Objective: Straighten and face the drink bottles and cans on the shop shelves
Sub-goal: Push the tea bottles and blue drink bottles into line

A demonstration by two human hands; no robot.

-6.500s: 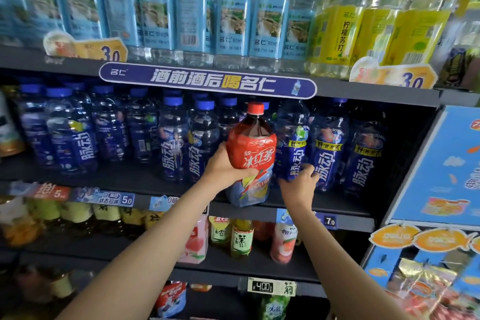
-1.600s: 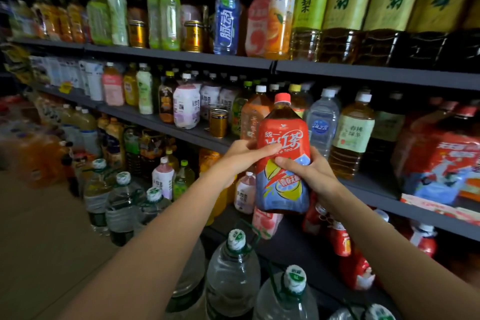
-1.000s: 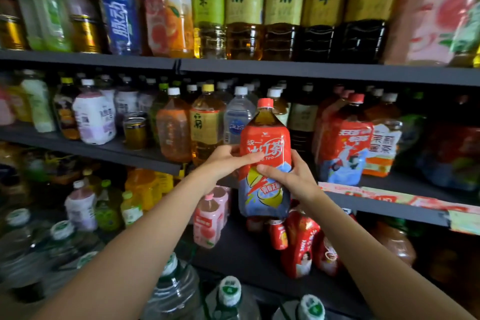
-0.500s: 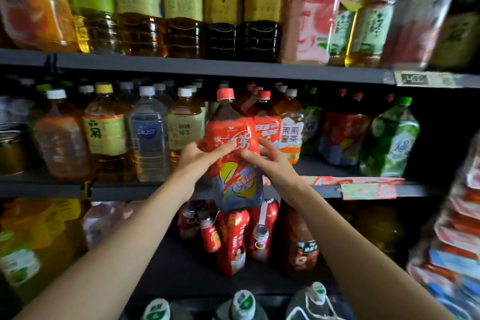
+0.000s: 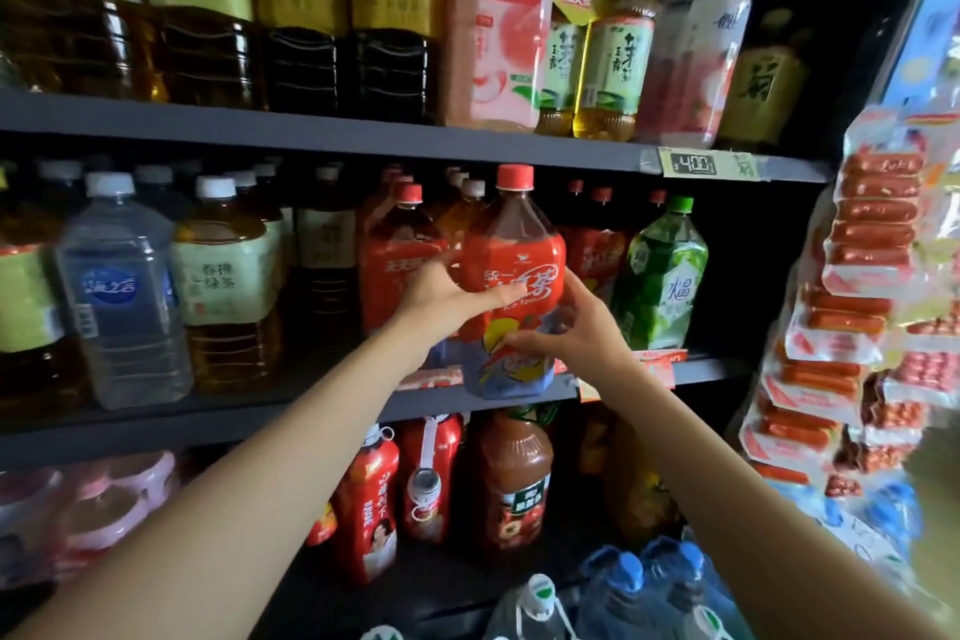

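red iced tea bottle [image 5: 511, 270] held upright at the front edge of the middle shelf [image 5: 291, 411]
left hand [image 5: 441, 299] and right hand [image 5: 576, 333] both grip its label; another red bottle [image 5: 397, 260] stands just left, a green bottle [image 5: 660, 276] right.

Dim shop light, deep shadow btwn shelves; motion blur, wide-angle bending at edges, soft focus

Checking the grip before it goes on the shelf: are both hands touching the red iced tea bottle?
Touching. The head view shows the left hand wrapped on the red iced tea bottle label and the right hand pinching its lower right side.
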